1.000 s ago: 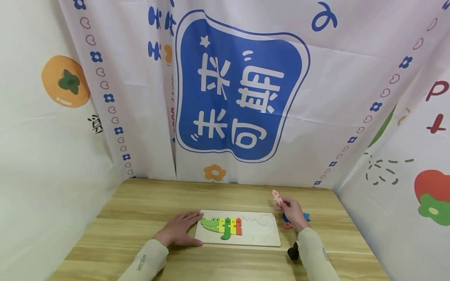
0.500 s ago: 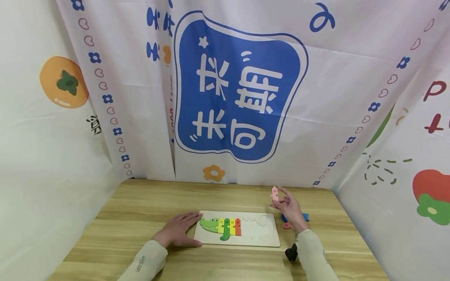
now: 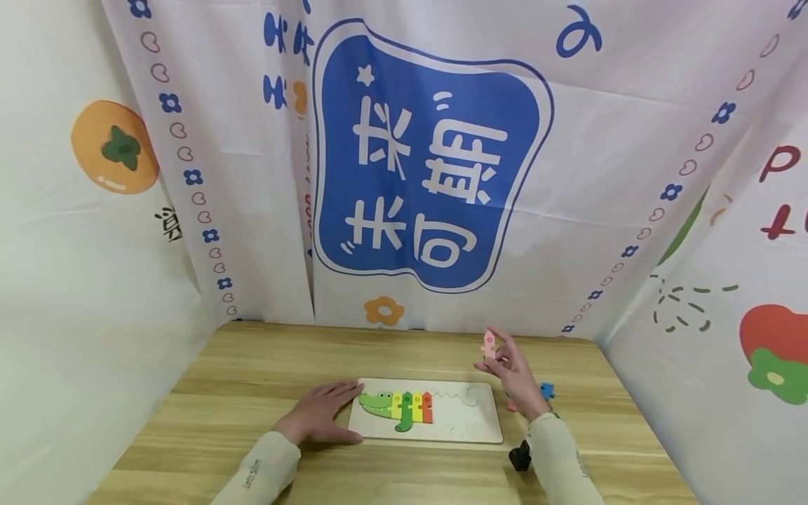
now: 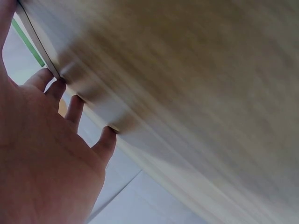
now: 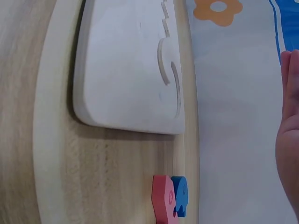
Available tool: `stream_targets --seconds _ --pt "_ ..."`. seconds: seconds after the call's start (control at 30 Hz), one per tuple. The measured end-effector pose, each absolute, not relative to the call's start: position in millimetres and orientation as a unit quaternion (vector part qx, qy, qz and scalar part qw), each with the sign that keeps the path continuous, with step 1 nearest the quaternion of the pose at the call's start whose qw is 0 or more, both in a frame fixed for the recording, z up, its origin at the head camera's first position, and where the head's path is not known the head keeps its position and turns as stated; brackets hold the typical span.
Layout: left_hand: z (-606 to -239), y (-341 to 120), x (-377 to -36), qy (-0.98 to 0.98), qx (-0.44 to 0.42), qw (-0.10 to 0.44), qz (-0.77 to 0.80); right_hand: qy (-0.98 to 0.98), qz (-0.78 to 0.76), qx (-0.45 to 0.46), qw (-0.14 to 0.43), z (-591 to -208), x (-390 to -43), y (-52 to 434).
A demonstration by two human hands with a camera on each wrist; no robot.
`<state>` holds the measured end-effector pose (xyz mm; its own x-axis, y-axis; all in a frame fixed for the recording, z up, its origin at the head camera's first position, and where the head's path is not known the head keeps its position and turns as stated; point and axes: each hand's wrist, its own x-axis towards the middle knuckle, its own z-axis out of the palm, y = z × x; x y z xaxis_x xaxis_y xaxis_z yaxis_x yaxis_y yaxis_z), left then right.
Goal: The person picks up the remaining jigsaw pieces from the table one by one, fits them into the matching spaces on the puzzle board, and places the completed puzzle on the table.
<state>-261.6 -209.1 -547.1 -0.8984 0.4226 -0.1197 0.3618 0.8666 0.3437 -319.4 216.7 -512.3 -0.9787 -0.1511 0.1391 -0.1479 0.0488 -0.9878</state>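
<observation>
A pale wooden puzzle board (image 3: pixel 470 428) lies flat on the table, its left part filled with a green crocodile head (image 3: pixel 376 404) and yellow, green and orange body pieces (image 3: pixel 418 408). My left hand (image 3: pixel 320 414) rests at the board's left edge, fingers spread and fingertips touching it. Above the board's far right corner, my right hand (image 3: pixel 519 375) pinches a pink puzzle piece (image 3: pixel 489 345), held upright with its pointed end up. In the right wrist view only part of that hand (image 5: pixel 290 135) shows, and the pinched piece is out of sight.
Loose on the table right of the board lie a blue piece (image 3: pixel 547 390) and a pinkish-red piece (image 5: pixel 163 198), partly behind the right hand in the head view. A small black object (image 3: pixel 520 456) sits by the right wrist. Printed cloth (image 3: pixel 435 308) hangs behind the table.
My right hand has moved slightly left and up with the pink puzzle piece, which has turned from slanted to upright. More of the blue piece shows on its right. The left hand stays put.
</observation>
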Motion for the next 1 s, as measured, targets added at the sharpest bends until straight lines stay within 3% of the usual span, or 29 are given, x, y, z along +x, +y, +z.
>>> stream_targets --seconds 0.43,1.0 --pt "-550 -209 -267 0.960 0.210 0.092 0.162 0.702 -0.691 -0.170 -0.012 -512 -316 215" --pt "-552 -209 -267 0.962 0.200 0.100 0.160 0.809 -0.552 -0.133 0.153 -541 -287 160"
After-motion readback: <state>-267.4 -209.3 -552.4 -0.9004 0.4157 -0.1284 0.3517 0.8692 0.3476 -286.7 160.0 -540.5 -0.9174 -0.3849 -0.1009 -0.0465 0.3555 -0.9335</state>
